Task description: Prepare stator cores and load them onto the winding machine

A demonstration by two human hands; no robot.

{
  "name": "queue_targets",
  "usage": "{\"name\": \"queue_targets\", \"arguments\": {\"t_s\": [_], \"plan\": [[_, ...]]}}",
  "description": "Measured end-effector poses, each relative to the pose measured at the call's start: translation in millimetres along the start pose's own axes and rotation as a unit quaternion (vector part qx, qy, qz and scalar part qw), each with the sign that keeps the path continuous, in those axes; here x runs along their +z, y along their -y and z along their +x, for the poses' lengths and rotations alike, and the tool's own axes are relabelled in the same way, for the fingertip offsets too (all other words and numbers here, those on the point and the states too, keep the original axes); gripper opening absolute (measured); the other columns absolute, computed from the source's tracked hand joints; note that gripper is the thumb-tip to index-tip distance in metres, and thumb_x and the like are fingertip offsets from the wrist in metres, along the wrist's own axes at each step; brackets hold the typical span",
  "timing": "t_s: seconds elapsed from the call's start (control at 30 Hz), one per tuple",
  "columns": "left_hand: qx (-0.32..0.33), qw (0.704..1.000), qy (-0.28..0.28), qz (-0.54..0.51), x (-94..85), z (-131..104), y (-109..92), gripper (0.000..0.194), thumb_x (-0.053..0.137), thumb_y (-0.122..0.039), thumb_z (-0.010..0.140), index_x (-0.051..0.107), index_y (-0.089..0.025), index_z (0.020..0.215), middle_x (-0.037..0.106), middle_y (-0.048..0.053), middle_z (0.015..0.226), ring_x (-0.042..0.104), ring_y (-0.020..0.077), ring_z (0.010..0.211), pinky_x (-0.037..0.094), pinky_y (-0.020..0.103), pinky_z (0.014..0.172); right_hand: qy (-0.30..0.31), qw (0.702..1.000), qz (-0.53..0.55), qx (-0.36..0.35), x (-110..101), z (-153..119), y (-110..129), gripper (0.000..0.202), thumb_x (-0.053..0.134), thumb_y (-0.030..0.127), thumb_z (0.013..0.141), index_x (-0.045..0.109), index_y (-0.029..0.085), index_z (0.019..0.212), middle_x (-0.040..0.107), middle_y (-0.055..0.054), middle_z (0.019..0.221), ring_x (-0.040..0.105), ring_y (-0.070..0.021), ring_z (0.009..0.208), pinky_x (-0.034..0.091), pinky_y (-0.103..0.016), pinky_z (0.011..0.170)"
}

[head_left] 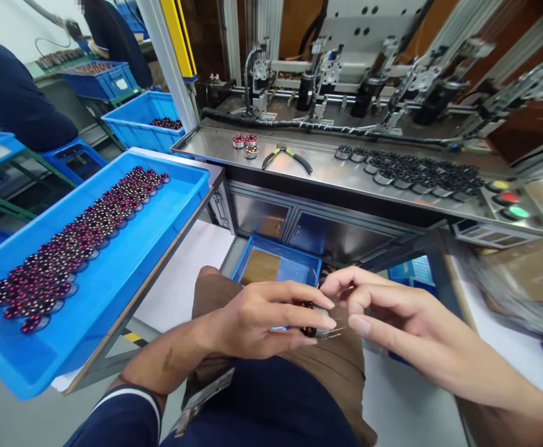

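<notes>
Left fingers (315,310) clenched around a small wound coil (309,328), dark with reddish copper turns, held low over the lap at 6 o'clock. Right fingers (346,292) pinched at thin wire leads (334,334) sticking out of the coil's 3 o'clock side; whether actually gripped, cannot tell. Left hand (257,320) and right hand (392,316) nearly touching.

Coil probably light and rigid in its core, yet delicate: fine enamelled wire, easily bent or scraped. Best held by the outer rim, as now, not by the leads.

Just beyond, at 12 o'clock, a small blue bin (276,264) under the steel desk (299,171). On the desk: pliers (286,155), three finished coils (246,144), a row of dark empty cores (415,171) toward 2 o'clock, coloured push buttons (508,198) further right. At 9 o'clock, a blue tray (159,217) with rows of wound coils (80,242), tilted on a stand, its near edge close to the left forearm. Open room mostly straight ahead and down; tray edge left and desk lip above limiting. Another person's sleeve (15,99) at 10 o'clock, well apart.
</notes>
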State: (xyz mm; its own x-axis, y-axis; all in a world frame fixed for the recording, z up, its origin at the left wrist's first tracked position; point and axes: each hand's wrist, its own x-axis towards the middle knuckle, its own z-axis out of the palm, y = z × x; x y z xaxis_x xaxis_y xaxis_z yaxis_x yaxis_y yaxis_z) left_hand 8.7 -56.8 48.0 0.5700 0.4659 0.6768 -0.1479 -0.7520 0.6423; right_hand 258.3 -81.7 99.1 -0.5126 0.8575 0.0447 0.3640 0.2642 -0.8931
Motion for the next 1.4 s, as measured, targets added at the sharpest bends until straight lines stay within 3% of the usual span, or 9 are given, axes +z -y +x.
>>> {"name": "queue_targets", "arguments": {"t_s": [0.3, 0.43, 0.5, 0.63, 0.8, 1.03, 1.17, 1.27, 1.4], "plan": [[-0.066, 0.991, -0.118, -0.014, -28.0, -20, 1, 0.041, 0.084, -0.015, 0.077, 0.072, -0.017, 0.116, 0.077, 0.016, 0.114, 0.075, 0.0231, 0.105, 0.062, 0.032, 0.093, -0.003, 0.994, -0.105, -0.003, -22, 37, -32, 0.03, 0.064, 0.045, 0.096, 0.07, 0.021, 0.08, 0.073, -0.008, 0.108, 0.07, -0.0219, 0.094, 0.055, -0.035, 0.084], [-0.121, 0.966, -0.229, -0.002, -37.5, -36, 3, 0.039, 0.084, -0.012, 0.076, 0.073, -0.019, 0.113, 0.076, 0.014, 0.115, 0.073, 0.0238, 0.108, 0.06, 0.035, 0.096, -0.222, 0.953, -0.207, -0.021, -34, 125, -41, 0.035, 0.073, 0.051, 0.086, 0.073, 0.019, 0.099, 0.075, -0.009, 0.096, 0.07, -0.0247, 0.084, 0.056, -0.041, 0.083], [-0.14, 0.954, -0.265, -0.001, -38.2, -43, 4, 0.04, 0.082, -0.01, 0.077, 0.073, -0.019, 0.115, 0.074, 0.013, 0.118, 0.072, 0.0241, 0.11, 0.059, 0.037, 0.098, -0.294, 0.919, -0.264, 0.012, -32, 182, -38, 0.044, 0.076, 0.047, 0.085, 0.071, 0.014, 0.114, 0.073, -0.015, 0.115, 0.069, -0.0289, 0.103, 0.053, -0.044, 0.096], [-0.14, 0.941, -0.305, 0.048, -42.0, -54, 1, 0.041, 0.081, -0.009, 0.078, 0.071, -0.02, 0.116, 0.074, 0.012, 0.117, 0.071, 0.0235, 0.112, 0.059, 0.036, 0.098, -0.301, 0.88, -0.336, 0.151, -17, 276, -33, 0.087, 0.075, 0.053, 0.085, 0.043, 0.01, 0.152, 0.048, -0.026, 0.153, 0.043, -0.0386, 0.144, 0.035, -0.053, 0.116], [-0.159, 0.929, -0.322, 0.089, -55.4, -70, -4, 0.037, 0.081, -0.012, 0.079, 0.072, -0.018, 0.114, 0.075, 0.014, 0.116, 0.072, 0.0227, 0.108, 0.061, 0.034, 0.094, -0.232, 0.874, -0.333, 0.269, -15, 321, -39, 0.094, 0.083, 0.046, 0.075, 0.048, -0.01, 0.142, 0.053, -0.046, 0.134, 0.053, -0.0538, 0.128, 0.041, -0.061, 0.097], [-0.172, 0.914, -0.365, -0.047, -53.5, -75, 2, 0.037, 0.082, -0.014, 0.079, 0.074, -0.017, 0.115, 0.072, 0.014, 0.119, 0.072, 0.0208, 0.108, 0.063, 0.026, 0.086, -0.204, 0.884, -0.339, 0.247, -53, 305, -52, 0.041, 0.081, 0.018, 0.068, 0.072, -0.008, 0.098, 0.069, -0.039, 0.1, 0.066, -0.0419, 0.107, 0.038, -0.05, 0.081], [-0.173, 0.912, -0.36, -0.098, -47.0, -72, 0, 0.038, 0.083, -0.013, 0.078, 0.074, -0.017, 0.115, 0.07, 0.015, 0.121, 0.072, 0.0201, 0.107, 0.063, 0.027, 0.087, -0.255, 0.915, -0.248, 0.191, -61, 258, -52, 0.037, 0.071, 0.02, 0.08, 0.071, -0.005, 0.107, 0.072, -0.022, 0.095, 0.069, -0.025, 0.086, 0.042, -0.046, 0.076], [-0.174, 0.907, -0.361, -0.128, -44.9, -71, -3, 0.039, 0.083, -0.012, 0.078, 0.074, -0.018, 0.115, 0.07, 0.014, 0.12, 0.07, 0.0203, 0.108, 0.063, 0.029, 0.089, -0.26, 0.947, -0.15, 0.115, -37, 190, -54, 0.035, 0.063, 0.025, 0.091, 0.068, 0.006, 0.121, 0.071, -0.009, 0.099, 0.066, -0.0142, 0.08, 0.048, -0.035, 0.075], [-0.207, 0.896, -0.352, -0.173, -39.8, -63, -1, 0.037, 0.084, -0.016, 0.078, 0.074, -0.017, 0.114, 0.07, 0.014, 0.12, 0.071, 0.0189, 0.103, 0.062, 0.029, 0.088, -0.199, 0.979, -0.004, -0.033, 38, 71, -69, 0.035, 0.076, 0.024, 0.085, 0.068, 0.02, 0.119, 0.072, -0.007, 0.102, 0.071, -0.0165, 0.087, 0.058, -0.024, 0.08]]}}
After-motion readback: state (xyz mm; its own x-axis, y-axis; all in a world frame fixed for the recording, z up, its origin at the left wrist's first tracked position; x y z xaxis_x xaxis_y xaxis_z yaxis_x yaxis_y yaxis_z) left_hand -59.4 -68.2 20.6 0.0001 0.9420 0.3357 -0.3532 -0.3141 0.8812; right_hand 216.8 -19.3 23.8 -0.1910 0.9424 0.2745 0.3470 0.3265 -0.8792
